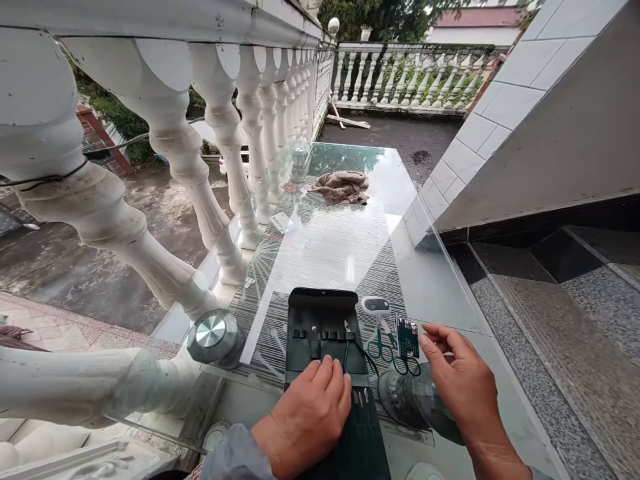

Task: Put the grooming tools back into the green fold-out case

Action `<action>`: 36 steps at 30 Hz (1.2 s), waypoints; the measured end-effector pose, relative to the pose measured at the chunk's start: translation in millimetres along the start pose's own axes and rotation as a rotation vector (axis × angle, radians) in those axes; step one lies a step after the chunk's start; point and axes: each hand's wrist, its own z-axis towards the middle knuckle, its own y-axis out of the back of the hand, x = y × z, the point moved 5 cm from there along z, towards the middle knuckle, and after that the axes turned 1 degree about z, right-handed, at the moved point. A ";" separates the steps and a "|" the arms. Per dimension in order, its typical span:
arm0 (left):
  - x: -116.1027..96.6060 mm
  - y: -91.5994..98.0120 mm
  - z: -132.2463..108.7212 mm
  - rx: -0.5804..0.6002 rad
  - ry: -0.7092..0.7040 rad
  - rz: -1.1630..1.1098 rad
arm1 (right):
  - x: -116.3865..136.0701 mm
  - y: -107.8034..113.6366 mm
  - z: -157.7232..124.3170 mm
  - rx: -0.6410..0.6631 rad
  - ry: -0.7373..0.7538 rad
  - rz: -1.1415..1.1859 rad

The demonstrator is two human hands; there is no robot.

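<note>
An open black tool case (320,333) with elastic loops lies on a glass table (340,233). My left hand (310,417) rests flat on the case's lower half, fingers together and stretched out. To the right lie small scissors (383,347), dark nail clippers (407,337) and a white oval tool (376,306). My right hand (463,383) hovers just right of the clippers, fingers curled loosely and holding nothing I can see. Several slim metal tools (361,397) sit in the case beside my left hand.
A white stone balustrade (220,133) runs along the table's left side. A round metal table fitting (215,337) is at the near left corner. A brown cloth (341,187) lies at the far end. A tiled wall (540,120) and dark steps stand to the right.
</note>
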 end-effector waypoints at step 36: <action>55.1 -19.3 -5.7 0.085 0.635 -0.359 | 48.8 -46.6 -36.2 0.545 -0.606 1.137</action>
